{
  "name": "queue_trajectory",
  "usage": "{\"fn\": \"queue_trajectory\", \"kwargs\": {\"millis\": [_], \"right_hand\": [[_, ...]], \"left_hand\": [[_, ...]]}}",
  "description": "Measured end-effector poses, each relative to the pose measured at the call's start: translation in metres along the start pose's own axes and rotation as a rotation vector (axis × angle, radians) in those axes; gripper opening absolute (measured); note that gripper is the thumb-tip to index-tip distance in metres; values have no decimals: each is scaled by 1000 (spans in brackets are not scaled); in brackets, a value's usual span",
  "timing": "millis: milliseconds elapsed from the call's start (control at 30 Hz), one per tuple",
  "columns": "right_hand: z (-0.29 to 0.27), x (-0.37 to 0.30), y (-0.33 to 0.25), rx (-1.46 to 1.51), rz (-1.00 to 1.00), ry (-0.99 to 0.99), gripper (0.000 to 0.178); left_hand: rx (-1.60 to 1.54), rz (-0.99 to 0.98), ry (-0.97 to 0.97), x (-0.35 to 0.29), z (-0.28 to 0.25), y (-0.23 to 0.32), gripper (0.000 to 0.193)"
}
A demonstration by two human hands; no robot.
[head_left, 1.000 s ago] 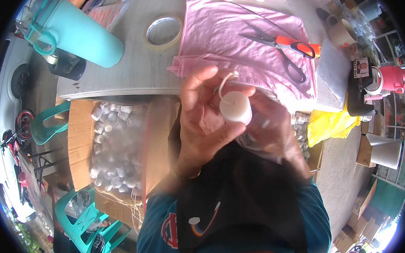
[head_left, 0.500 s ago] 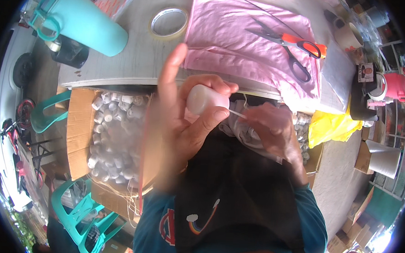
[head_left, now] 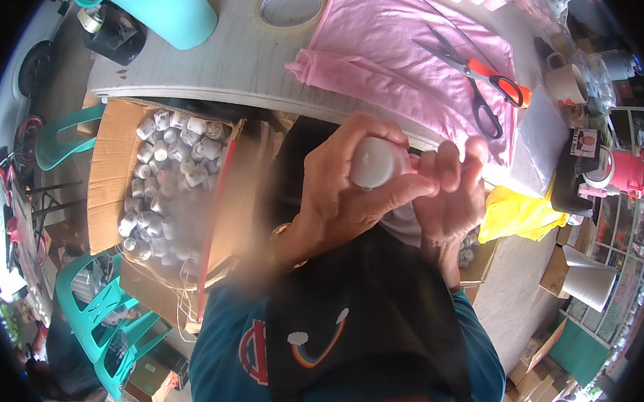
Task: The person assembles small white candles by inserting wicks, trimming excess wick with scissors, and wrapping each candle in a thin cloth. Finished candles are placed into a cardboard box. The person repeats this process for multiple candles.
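A short white candle (head_left: 373, 164) is gripped in my left hand (head_left: 337, 191), its pale round end toward me with a small mark at the centre. The left fingers curl over its top and the thumb presses along its lower side. Close against the candle's far right end is my right hand (head_left: 450, 197), fingers bent; what its fingertips pinch is hidden. Below to the left, a cardboard box (head_left: 108, 182) holds many small white cylinders (head_left: 159, 181), part of them blurred.
On the grey table (head_left: 219, 75) lie a tape roll (head_left: 260, 8), a pink cloth (head_left: 387, 66) and orange-black scissors (head_left: 482, 71). A teal tumbler (head_left: 165, 7) stands at the far left. A yellow bag (head_left: 521, 215) hangs at right; a green chair (head_left: 101, 320) is at lower left.
The candle has turned so its end faces me and shifted right with my left hand. My right hand has closed in on it; the white strand between them no longer shows. The view has shifted.
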State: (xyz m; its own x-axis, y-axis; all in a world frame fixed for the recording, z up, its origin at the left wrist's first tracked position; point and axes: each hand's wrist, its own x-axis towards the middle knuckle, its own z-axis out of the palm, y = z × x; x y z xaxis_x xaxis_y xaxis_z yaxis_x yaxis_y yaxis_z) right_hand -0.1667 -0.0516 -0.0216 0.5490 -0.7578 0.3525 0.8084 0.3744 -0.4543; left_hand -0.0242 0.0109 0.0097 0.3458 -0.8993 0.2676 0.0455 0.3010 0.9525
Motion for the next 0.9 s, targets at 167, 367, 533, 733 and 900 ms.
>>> {"fn": "queue_trajectory", "kwargs": {"millis": [167,367,533,733,900], "right_hand": [[3,-7,-36,-1457,31,192,19],[0,-57,-61,-1682,824,241,18],[-22,-76,-29,-2159,688,-282,14],[-10,-66,-54,-1583,741,243,10],[-31,-76,-9,-2150,577,-251,15]], "left_hand": [[125,-73,160,4,-32,5,26],[136,300,876,17,-77,3,25],[14,133,690,9,-64,-7,28],[-53,73,587,3,-49,-7,30],[-71,77,506,0,-49,-6,30]]}}
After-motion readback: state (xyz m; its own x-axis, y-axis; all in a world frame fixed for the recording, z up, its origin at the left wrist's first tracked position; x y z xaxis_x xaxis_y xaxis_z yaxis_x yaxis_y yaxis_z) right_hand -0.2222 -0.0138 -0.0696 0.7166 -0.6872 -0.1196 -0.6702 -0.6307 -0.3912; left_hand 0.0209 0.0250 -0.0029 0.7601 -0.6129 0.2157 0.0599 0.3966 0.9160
